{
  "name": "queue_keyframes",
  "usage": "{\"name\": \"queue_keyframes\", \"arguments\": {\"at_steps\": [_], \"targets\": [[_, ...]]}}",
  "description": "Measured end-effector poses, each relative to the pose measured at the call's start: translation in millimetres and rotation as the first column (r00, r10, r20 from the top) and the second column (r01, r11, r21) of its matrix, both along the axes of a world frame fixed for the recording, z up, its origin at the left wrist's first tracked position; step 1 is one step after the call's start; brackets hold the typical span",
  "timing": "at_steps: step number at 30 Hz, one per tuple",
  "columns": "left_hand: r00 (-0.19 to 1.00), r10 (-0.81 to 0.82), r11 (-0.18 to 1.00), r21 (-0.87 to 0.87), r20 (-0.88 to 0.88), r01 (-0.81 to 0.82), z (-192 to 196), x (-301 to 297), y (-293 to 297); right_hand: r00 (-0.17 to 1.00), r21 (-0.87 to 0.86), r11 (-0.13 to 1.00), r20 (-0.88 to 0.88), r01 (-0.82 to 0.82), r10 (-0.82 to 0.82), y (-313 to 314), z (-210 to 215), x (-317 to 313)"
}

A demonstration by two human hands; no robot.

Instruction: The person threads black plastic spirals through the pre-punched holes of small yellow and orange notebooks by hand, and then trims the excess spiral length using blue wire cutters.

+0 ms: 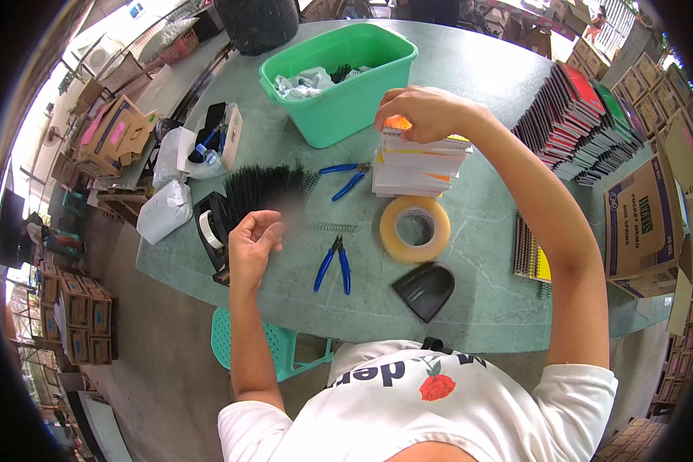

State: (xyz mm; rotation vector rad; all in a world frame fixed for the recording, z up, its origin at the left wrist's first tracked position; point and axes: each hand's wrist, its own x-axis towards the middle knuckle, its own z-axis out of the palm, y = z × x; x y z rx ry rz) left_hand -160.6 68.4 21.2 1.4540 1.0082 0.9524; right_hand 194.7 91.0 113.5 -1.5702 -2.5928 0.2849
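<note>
Atop the paper stack [414,167], the right hand [425,113] is resting, the left hand [252,245] hovering apart — cannot tell either's pinch; squared edges should be helping.

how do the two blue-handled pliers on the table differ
The upper pliers point rightward, toward the paper stack; the lower pliers point away from the person. The upper pliers lie farther from the person than the lower pliers. Both have spread blue handles and lie on the table.
</note>
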Motion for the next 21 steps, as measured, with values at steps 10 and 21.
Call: {"name": "queue_keyframes", "arguments": {"at_steps": [10,21], "targets": [[0.952,-0.201,0.976,-0.04,0.232,0.216,30.6,87.2,15.4,0.989,-0.021,0.999,-0.145,-0.043,0.04,3.3,8.9,11.6],[0.714,0.047,0.724,0.517,-0.698,0.457,17.3,165.4,23.9,0.978,0.058,0.985,-0.138,0.165,-0.156,-18.0,3.5,-8.7]]}}
